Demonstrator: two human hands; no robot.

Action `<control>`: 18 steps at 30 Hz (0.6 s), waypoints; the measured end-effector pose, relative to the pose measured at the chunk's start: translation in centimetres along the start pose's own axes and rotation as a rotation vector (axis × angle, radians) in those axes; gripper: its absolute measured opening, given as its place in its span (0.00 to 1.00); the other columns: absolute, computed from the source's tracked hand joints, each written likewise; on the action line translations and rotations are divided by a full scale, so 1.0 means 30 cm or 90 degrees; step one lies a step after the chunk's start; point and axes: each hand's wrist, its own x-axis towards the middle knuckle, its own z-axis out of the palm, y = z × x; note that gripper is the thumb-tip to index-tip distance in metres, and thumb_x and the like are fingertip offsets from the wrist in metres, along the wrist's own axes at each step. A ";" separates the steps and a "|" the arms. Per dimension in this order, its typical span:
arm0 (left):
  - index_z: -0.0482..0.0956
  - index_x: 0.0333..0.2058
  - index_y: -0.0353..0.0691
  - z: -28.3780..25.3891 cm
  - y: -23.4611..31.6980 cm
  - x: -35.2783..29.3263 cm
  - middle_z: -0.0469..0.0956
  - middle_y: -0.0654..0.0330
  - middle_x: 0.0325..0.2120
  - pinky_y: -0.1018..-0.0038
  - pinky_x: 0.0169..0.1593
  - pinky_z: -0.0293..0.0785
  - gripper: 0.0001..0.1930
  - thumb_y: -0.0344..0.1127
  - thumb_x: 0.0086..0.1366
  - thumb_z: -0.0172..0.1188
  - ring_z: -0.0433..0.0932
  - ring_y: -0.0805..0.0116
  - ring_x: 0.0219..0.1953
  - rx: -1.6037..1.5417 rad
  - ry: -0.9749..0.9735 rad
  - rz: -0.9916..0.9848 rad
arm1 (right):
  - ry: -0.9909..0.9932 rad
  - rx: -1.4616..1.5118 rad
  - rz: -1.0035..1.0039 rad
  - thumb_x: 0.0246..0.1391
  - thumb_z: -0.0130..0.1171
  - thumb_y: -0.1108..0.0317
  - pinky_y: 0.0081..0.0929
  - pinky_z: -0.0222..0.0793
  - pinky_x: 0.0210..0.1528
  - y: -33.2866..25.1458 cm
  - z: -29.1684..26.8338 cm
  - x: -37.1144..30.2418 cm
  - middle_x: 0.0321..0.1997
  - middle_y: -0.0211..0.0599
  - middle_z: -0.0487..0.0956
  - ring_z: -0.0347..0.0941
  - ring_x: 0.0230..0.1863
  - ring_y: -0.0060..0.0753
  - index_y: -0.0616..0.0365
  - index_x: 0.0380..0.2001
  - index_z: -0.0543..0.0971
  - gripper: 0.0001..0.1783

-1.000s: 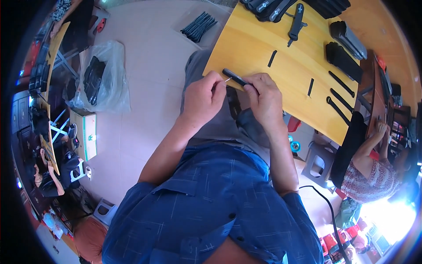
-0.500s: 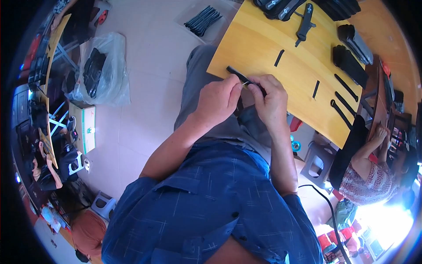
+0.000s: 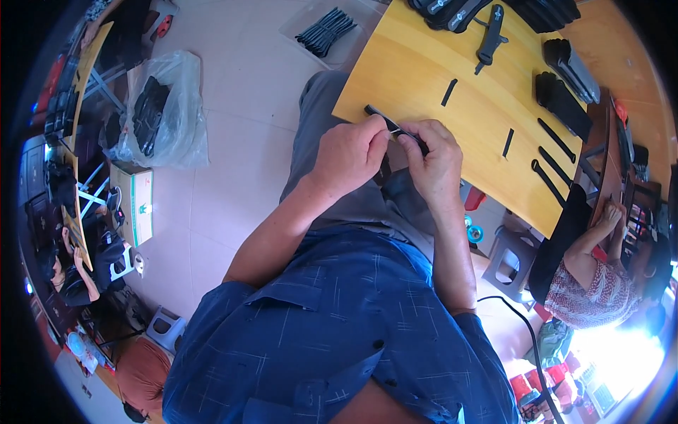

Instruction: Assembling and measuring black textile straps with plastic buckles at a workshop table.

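Observation:
Over the near left corner of the yellow wooden table [image 3: 402, 71], a short black strap [image 3: 378, 114] spans my two hands. My left hand [image 3: 349, 157] is closed, thumb against fingers, pinching at the strap's middle. A thin pale sliver shows between the fingertips; what it is I cannot make out. My right hand [image 3: 434, 154] grips the strap's right end between thumb and curled fingers. Beyond the hands lie a small black strip [image 3: 449, 92] and a second black strip [image 3: 508, 143]. Toward the table's right edge rest three longer black straps [image 3: 554, 164].
Stacked black pieces [image 3: 563, 106] and a black tool-like holder [image 3: 490, 39] occupy the table's far and right parts. A clear bin of black straps [image 3: 326, 32] stands on the floor, left of it a plastic bag [image 3: 183, 113]. A person [image 3: 593, 283] sits at right, near a grey stool [image 3: 508, 261].

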 end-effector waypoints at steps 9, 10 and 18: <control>0.79 0.33 0.40 -0.011 0.001 0.016 0.81 0.48 0.24 0.55 0.30 0.75 0.04 0.32 0.68 0.60 0.82 0.44 0.28 0.008 -0.026 -0.005 | -0.009 -0.019 -0.001 0.52 0.69 0.73 0.40 0.76 0.43 0.008 0.007 -0.009 0.35 0.42 0.82 0.81 0.40 0.49 0.58 0.36 0.86 0.07; 0.79 0.33 0.40 -0.014 0.005 0.018 0.81 0.49 0.25 0.54 0.31 0.75 0.05 0.33 0.68 0.60 0.82 0.44 0.29 0.028 -0.043 -0.021 | -0.012 -0.019 0.001 0.52 0.69 0.73 0.40 0.76 0.43 0.010 0.008 -0.012 0.35 0.42 0.82 0.81 0.40 0.49 0.58 0.36 0.86 0.07; 0.80 0.35 0.43 -0.028 0.033 0.008 0.83 0.52 0.23 0.51 0.33 0.79 0.06 0.37 0.67 0.59 0.84 0.45 0.28 0.129 -0.064 -0.040 | 0.017 -0.017 -0.016 0.51 0.70 0.73 0.39 0.77 0.41 0.004 0.014 -0.023 0.33 0.42 0.83 0.82 0.38 0.48 0.60 0.34 0.87 0.06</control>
